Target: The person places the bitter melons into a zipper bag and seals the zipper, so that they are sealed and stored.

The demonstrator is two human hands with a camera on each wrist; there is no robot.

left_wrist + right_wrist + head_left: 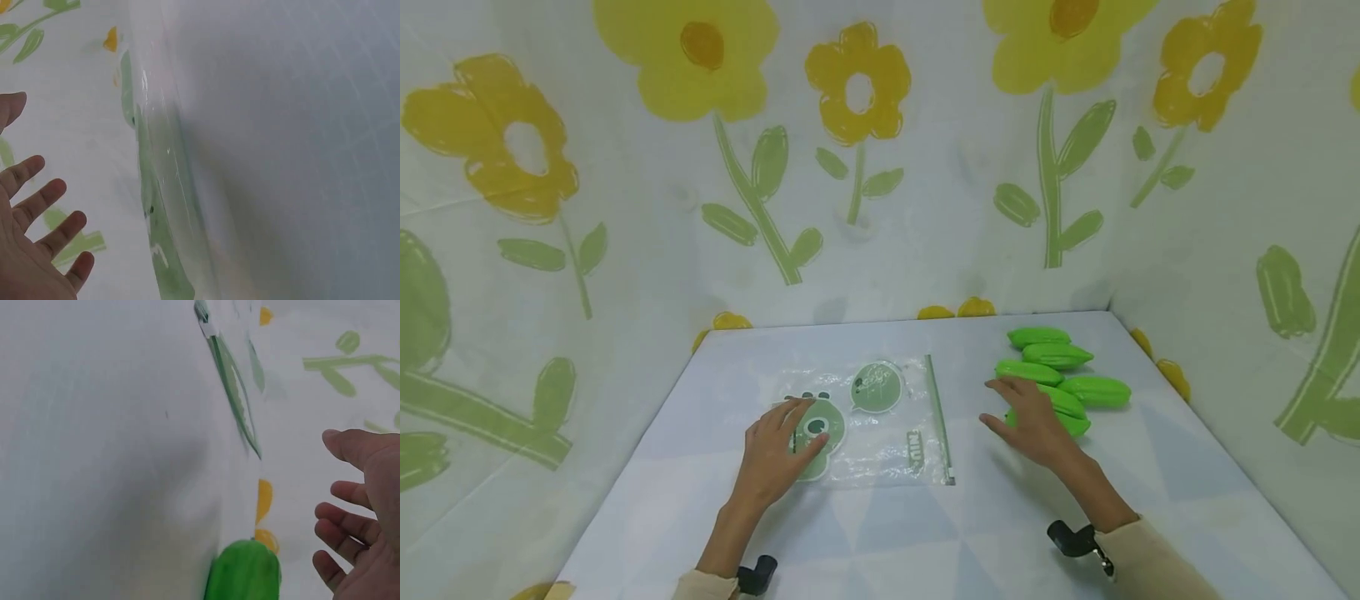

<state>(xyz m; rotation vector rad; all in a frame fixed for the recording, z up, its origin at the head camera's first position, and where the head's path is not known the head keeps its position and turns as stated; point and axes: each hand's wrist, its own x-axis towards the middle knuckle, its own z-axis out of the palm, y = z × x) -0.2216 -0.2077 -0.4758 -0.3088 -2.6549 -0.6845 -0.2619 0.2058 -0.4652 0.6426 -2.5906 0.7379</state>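
Note:
A clear zip bag (880, 454) lies flat on the table, printed with a green cartoon animal and a green round face. Its green zip strip (938, 417) runs down the right side, with a slider at the near end. My left hand (775, 450) hovers over the bag's left part, fingers spread, nothing in its grasp. Several glossy green, long, pointed pieces (1096, 392) like toy vegetables lie grouped at the right. Close above their near-left side is my right hand (1032, 423), thumb apart from the fingers and holding nothing; it hides part of the group.
The table (895, 542) wears a pale cloth with blue-grey triangles. Around its back and sides hangs a white curtain (925, 250) with yellow flowers and green leaves. A black wrist mount (1072, 539) sits under the right wrist, another (758, 575) by the left.

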